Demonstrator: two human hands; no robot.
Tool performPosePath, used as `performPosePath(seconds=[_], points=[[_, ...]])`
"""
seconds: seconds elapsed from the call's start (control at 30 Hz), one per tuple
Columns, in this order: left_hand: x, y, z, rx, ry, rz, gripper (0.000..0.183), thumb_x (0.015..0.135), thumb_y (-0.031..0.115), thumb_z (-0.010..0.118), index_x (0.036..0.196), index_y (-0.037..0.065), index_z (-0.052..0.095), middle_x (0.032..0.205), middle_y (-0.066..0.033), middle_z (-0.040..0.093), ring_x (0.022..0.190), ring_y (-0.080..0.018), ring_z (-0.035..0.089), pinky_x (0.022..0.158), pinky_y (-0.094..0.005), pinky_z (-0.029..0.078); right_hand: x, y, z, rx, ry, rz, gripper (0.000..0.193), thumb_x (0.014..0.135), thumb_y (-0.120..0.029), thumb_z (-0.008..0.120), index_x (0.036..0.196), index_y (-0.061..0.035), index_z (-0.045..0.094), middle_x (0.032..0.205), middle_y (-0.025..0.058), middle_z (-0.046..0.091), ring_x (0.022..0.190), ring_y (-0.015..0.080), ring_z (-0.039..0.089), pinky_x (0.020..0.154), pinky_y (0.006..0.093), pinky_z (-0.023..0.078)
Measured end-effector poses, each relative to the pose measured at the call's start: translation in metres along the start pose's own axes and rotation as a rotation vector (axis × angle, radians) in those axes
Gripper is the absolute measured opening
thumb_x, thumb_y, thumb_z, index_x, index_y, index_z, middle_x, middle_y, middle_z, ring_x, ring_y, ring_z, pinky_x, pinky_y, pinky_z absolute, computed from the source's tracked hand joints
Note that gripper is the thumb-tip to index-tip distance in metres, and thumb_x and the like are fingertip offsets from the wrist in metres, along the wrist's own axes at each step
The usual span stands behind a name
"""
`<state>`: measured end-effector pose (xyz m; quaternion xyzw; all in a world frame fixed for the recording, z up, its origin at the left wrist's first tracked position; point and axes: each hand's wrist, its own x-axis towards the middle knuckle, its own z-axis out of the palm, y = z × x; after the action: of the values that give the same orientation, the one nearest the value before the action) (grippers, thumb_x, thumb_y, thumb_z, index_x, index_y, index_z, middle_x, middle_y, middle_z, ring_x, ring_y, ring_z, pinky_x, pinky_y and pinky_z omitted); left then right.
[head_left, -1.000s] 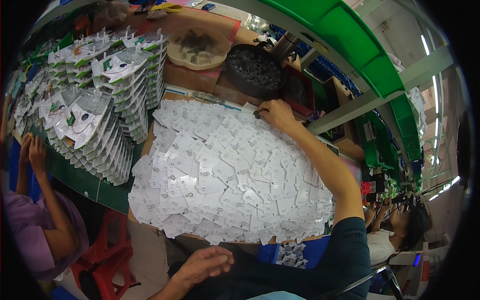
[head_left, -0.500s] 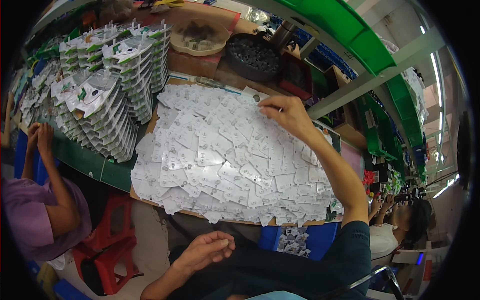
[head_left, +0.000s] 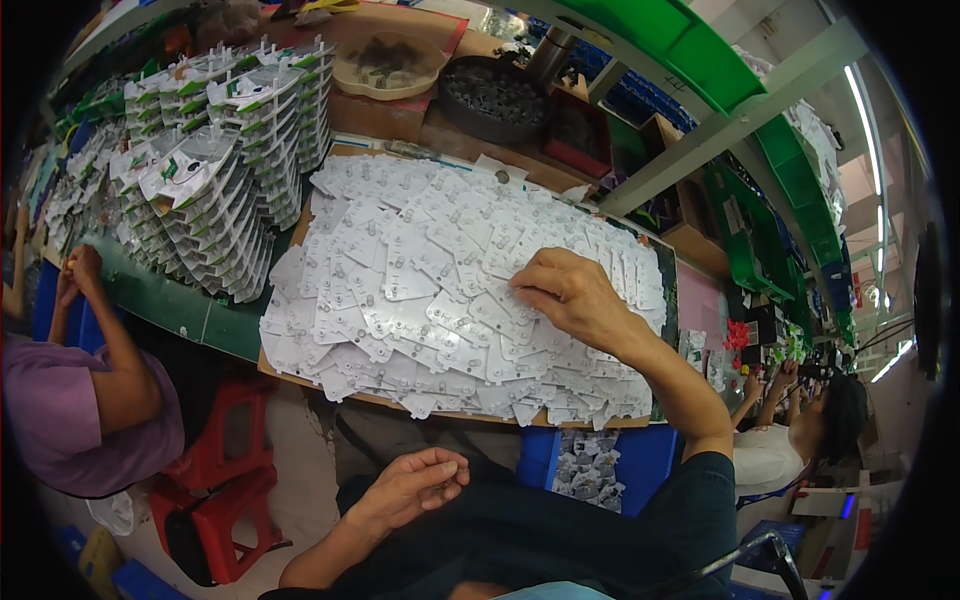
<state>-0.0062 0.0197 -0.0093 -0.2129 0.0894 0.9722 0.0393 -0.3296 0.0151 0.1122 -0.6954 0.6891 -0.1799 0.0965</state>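
A wide layer of flat white plastic plates, many with small clear round parts on them, covers a board on the table in front of me. Over the right half of these plates is my right hand, its thumb and fingertips pinched together close above them. Whatever sits in that pinch is too small to make out. My left hand hovers above my lap, short of the board's near edge, with thumb and fingers curled together. Something tiny may be between its fingertips, but I cannot tell what.
Tall stacks of white-and-green molded parts stand at the left. Behind the plates are a cream tray, a round black tray of dark pieces and a red bin. A co-worker's hands work at far left. A blue bin sits below.
My right hand has come nearer, from the far edge of the plates to over their middle right, still pinched. My left hand stays almost in place, its fingers slightly more closed.
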Motion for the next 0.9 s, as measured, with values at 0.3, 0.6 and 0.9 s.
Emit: performPosePath(seconds=[0.3,0.6,0.9], points=[[-0.002,0.001,0.001,-0.002,-0.021,0.007,0.019,0.098,0.010,0.055,0.113,-0.001,0.061,0.097,-0.0112,0.060,0.069,-0.0108,0.050,0.047,-0.0157,0.039,0.003,-0.002,0.005,-0.040,-0.025,-0.039,0.013,0.081,-0.007,0.070,0.094,-0.0024,0.071,0.086,0.0096,0.064,0.077,0.0251,0.063,0.067,0.0337,0.052],[0.004,0.023,0.017,-0.014,0.004,0.108,0.026,0.098,0.014,0.055,0.120,0.000,0.053,0.096,-0.0096,0.060,0.069,-0.0102,0.049,0.048,-0.0166,0.037,-0.013,-0.043,-0.002,0.094,0.005,-0.041,0.019,0.085,-0.014,0.071,0.100,-0.0022,0.068,0.085,0.0125,0.066,0.074,0.0271,0.067,0.065,0.0351,0.054],[0.018,0.041,0.046,0.079,0.011,0.209,0.030,0.100,0.013,0.052,0.124,-0.004,0.047,0.092,-0.0096,0.057,0.067,-0.0101,0.049,0.046,-0.0165,0.037,-0.042,-0.084,0.031,0.425,-0.371,0.011,0.023,0.089,-0.024,0.069,0.097,-0.0028,0.068,0.073,0.0150,0.063,0.065,0.0335,0.064,0.058,0.0391,0.049]])
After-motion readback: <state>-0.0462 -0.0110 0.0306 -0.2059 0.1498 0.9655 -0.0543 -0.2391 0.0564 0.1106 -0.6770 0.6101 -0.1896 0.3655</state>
